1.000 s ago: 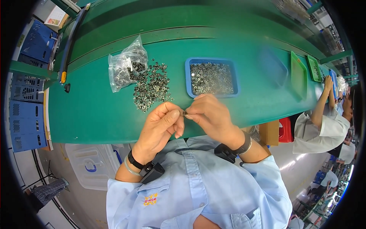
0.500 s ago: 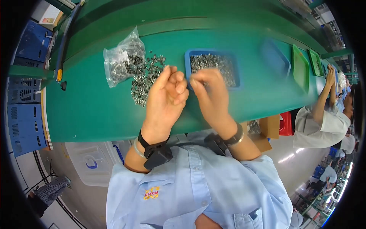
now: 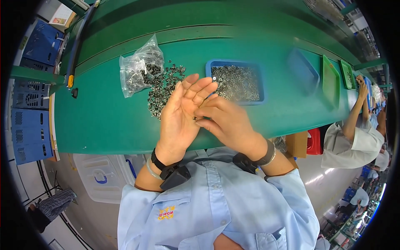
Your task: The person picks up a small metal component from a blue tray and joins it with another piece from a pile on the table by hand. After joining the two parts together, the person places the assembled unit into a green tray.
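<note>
My left hand (image 3: 180, 114) is turned palm up in front of me, its fingers stretched out and open. Over that palm, the thumb and forefinger of my right hand (image 3: 231, 125) close on a small dark metal part (image 3: 195, 118). Its exact kind is too small to tell. Just beyond my left fingers lies a loose heap of small shiny metal parts (image 3: 160, 98). A clear plastic bag (image 3: 135, 77) holding more of them rests against the heap. Behind my right hand stands a blue tray (image 3: 263, 83) filled with similar small metal parts.
The green table (image 3: 104, 129) ends close to my body. Blue and green trays (image 3: 331, 81) stand at the right, near another person's arms (image 3: 356, 104). Blue crates (image 3: 31, 133) line the left side. Below the table edge are a clear lidded box (image 3: 98, 175) and a cardboard box (image 3: 296, 143).
My left hand has uncurled into an open palm. My right hand has come down and inward from beside the left fingertips to the left palm.
</note>
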Demonstrator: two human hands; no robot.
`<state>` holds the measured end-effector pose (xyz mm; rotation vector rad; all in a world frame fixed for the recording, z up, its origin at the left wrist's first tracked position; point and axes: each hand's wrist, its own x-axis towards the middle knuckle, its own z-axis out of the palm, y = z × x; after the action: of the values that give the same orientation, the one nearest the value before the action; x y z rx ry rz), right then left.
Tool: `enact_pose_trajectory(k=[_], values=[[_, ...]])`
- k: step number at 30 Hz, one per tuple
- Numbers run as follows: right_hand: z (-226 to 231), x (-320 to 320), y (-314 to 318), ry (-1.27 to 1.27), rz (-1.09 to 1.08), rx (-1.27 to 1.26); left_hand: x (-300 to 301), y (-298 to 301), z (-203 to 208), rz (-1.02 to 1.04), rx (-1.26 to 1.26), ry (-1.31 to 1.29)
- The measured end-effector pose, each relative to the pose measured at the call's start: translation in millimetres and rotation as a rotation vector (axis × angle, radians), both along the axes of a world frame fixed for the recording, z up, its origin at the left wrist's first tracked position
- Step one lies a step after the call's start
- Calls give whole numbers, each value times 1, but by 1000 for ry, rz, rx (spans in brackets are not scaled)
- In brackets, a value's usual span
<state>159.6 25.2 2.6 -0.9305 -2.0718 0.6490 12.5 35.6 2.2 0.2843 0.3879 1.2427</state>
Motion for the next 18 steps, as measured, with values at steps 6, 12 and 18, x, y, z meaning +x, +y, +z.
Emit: enact_pose_trajectory(k=[6, 12, 18], values=[[1, 1, -3, 20, -31, -85, 4, -4, 1, 5, 27, 108], [5, 15, 1, 25, -146, -3, -3, -20, 1, -49, 124, 434], [10, 17, 2, -82, -162, 207, -9, -27, -1, -130, 133, 638]])
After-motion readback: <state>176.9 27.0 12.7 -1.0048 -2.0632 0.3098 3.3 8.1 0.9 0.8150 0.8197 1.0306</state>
